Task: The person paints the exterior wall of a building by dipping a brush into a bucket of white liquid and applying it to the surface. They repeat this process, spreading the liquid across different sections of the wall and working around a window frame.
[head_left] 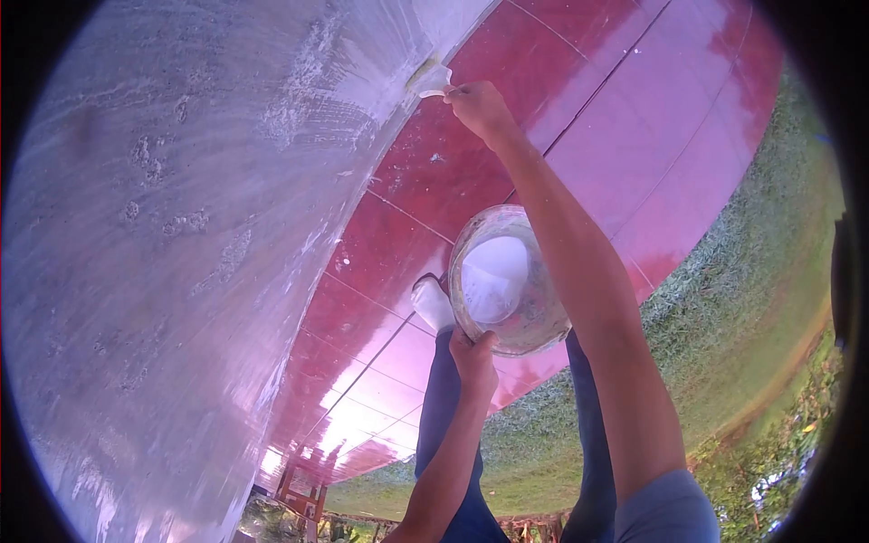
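My left hand (475, 360) grips the near rim of a round, stained bucket (548, 321), thumb over the edge. White paint-like liquid (495, 276) lies inside the bucket. My right arm reaches far forward, and my right hand (482, 110) is closed on what looks like a flat paintbrush (431, 80), pale with a yellowish edge. The brush's far edge touches the bottom of the wall (208, 226), where the wall meets the red floor. Whitish streaks and patches cover the wall's grey surface. My right forearm hides part of the bucket's right side.
Glossy red floor tiles (398, 231) run along the wall, with bright reflections and small white specks. Grass (724, 299) borders the tiles on the right. My foot in a white covering (433, 303) stands on the tiles just left of the bucket.
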`<state>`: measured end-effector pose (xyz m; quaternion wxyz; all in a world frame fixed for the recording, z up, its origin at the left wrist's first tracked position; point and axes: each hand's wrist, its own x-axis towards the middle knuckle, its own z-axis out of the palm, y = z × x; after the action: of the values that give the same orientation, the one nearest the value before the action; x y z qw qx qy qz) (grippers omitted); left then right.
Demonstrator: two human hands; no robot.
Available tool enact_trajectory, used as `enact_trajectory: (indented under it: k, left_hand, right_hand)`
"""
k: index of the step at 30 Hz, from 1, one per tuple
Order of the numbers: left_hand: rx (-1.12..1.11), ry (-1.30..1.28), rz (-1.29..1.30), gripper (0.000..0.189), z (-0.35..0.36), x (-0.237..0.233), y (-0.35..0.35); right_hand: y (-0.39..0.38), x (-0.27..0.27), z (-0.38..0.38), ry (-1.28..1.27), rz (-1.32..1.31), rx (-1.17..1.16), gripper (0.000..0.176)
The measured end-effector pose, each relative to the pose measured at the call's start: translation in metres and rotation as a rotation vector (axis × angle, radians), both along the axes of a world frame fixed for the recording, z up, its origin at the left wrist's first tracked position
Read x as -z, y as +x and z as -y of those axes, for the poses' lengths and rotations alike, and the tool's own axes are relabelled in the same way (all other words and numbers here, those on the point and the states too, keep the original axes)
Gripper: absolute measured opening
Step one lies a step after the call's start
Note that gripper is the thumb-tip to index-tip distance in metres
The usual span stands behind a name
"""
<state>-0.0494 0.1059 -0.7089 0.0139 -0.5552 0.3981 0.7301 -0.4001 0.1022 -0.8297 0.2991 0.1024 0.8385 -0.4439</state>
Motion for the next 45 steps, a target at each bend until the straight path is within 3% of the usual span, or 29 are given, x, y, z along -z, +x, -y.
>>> enact_trajectory:
  k: [3, 7, 8, 10, 11, 13, 15, 19, 21, 22, 24, 28, 32, 36, 37, 38, 39, 42, 45]
  left_hand:
    - [0.019, -0.001, 0.016, 0.038, 0.002, 0.002, 0.004]
    - [0.036, -0.008, 0.018, 0.038, 0.001, 0.010, 0.012]
    - [0.037, -0.013, 0.020, 0.038, 0.000, 0.013, 0.013]
    - [0.040, -0.017, 0.024, 0.038, -0.001, 0.013, 0.014]
    - [0.045, -0.011, 0.030, 0.037, -0.001, 0.012, 0.012]
    - [0.053, -0.012, 0.037, 0.036, 0.001, 0.011, 0.011]
    - [0.143, 0.015, 0.076, 0.048, 0.001, 0.013, 0.014]
    - [0.125, -0.004, 0.074, 0.047, -0.011, 0.015, 0.016]
    - [0.117, 0.011, 0.086, 0.046, -0.015, 0.015, 0.019]
    - [0.120, 0.013, 0.096, 0.046, -0.017, 0.012, 0.018]
    - [0.086, 0.038, 0.069, 0.046, -0.019, 0.006, 0.013]
    - [0.129, 0.021, 0.089, 0.046, -0.023, 0.019, 0.026]
    - [0.135, 0.016, 0.114, 0.043, -0.021, 0.011, 0.014]
    - [0.147, -0.002, 0.121, 0.043, -0.024, 0.010, 0.010]
    - [0.149, -0.003, 0.123, 0.043, -0.023, 0.013, 0.010]
    - [0.152, -0.001, 0.117, 0.043, -0.022, 0.017, 0.010]
    - [0.158, 0.005, 0.119, 0.044, -0.023, 0.016, 0.014]
    - [0.138, 0.012, 0.106, 0.044, -0.024, 0.019, 0.013]
    - [0.121, -0.006, 0.122, 0.045, -0.023, 0.023, 0.018]
  right_hand:
    - [0.006, -0.091, -0.002, -0.051, -0.128, 0.004, 0.039]
    - [0.029, -0.203, -0.026, -0.426, -0.135, 0.139, 0.035]
    - [0.033, -0.221, -0.031, -0.423, -0.130, 0.142, 0.035]
    - [0.038, -0.242, -0.036, -0.832, -0.233, 0.199, 0.028]
    - [0.037, -0.241, -0.033, -0.835, -0.236, 0.199, 0.028]
    - [0.032, -0.232, -0.024, -1.122, -0.274, 0.199, 0.024]
    - [0.024, -0.197, -0.013, -0.997, -0.214, 0.101, 0.025]
    - [0.034, -0.033, 0.017, -0.916, -0.032, 0.118, 0.029]
    - [0.038, 0.028, 0.001, -0.660, 0.077, 0.102, 0.033]
    - [0.034, 0.046, -0.006, -0.659, 0.085, 0.109, 0.033]
    - [0.033, 0.068, -0.017, -0.076, 0.023, 0.025, 0.037]
    - [0.014, 0.028, 0.003, 0.109, 0.029, -0.093, 0.037]
    - [0.036, -0.080, 0.017, -0.056, -0.186, 0.027, 0.037]
    - [0.064, -0.182, -0.010, -0.469, -0.045, 0.092, 0.036]
    - [0.069, -0.200, -0.012, -0.470, -0.043, 0.094, 0.036]
    - [0.073, -0.217, -0.013, -0.672, -0.090, 0.109, 0.035]
    - [0.077, -0.224, -0.013, -0.871, -0.131, 0.129, 0.035]
    - [0.073, -0.201, 0.009, -1.049, -0.260, 0.205, 0.035]
    - [0.064, -0.092, 0.035, -0.946, -0.130, 0.174, 0.033]
